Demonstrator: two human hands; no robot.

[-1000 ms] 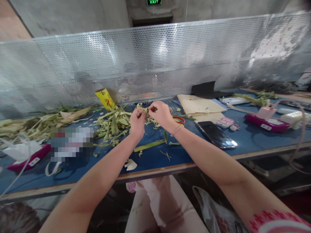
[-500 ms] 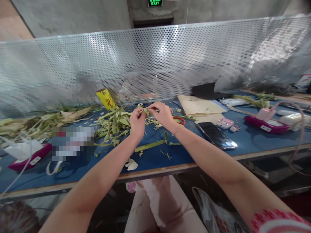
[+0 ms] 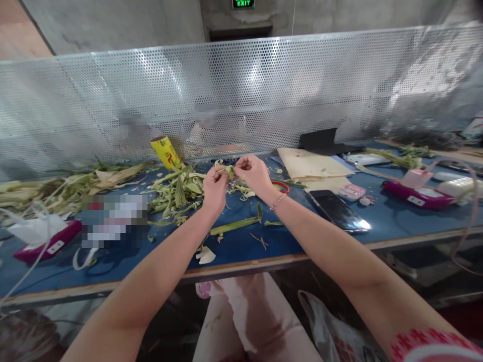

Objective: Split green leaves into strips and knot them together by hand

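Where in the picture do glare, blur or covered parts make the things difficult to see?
In the head view, bright glare on the perforated panel and one corner of the phone; head view, mosaic squares over an item on the table; head view, soft detail on the green piece between the hands.

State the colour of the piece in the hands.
The piece is light green, shown by the head view.

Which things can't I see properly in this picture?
All in the head view:
Green leaf piece: partly covered by the left hand's fingers, so its whole shape is hidden.
Right hand: its fingertips are too small to tell whether they pinch the leaf.
Yellow tube: print too small to read.
Pixelated item: blocks hide what it is.
Plastic bag: cut off by the bottom edge.
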